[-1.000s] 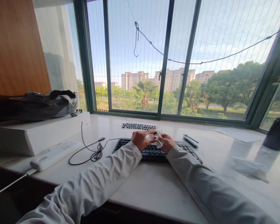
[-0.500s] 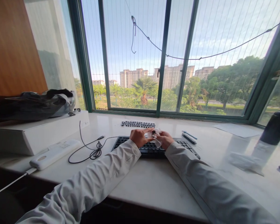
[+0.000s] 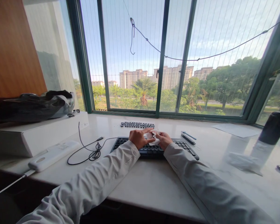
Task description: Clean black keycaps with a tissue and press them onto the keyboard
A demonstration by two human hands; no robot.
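Both hands meet above the keyboard [image 3: 151, 148], near its far edge. The left hand [image 3: 138, 138] and the right hand [image 3: 164, 140] pinch between them a crumpled white wipe [image 3: 152, 137]; the fingers of both are curled narrow around it. Something small seems to be wrapped inside, but it is too small to tell. The wipe is a bunched lump, so its long axis is not clear; it lies roughly left to right between the two hands.

The keyboard lies with its long axis left to right, parallel to the window [image 3: 163, 59]. Behind it, closer to the glass, a row of loose keycaps [image 3: 137, 124] lies on the sill, also left to right. Just right of the keyboard are two pens [image 3: 188, 137], pointing diagonally. On the left a black cable [image 3: 88, 151] makes a loop, and beyond it are a white power strip [image 3: 53, 154] and a white box [image 3: 37, 135] with a dark bag [image 3: 32, 105] on top. Far right a dark bottle [image 3: 272, 129] stands, with a sheet of paper [image 3: 236, 130] near it.

The sill between the keyboard and the front edge is bare; the sleeves lie across it.
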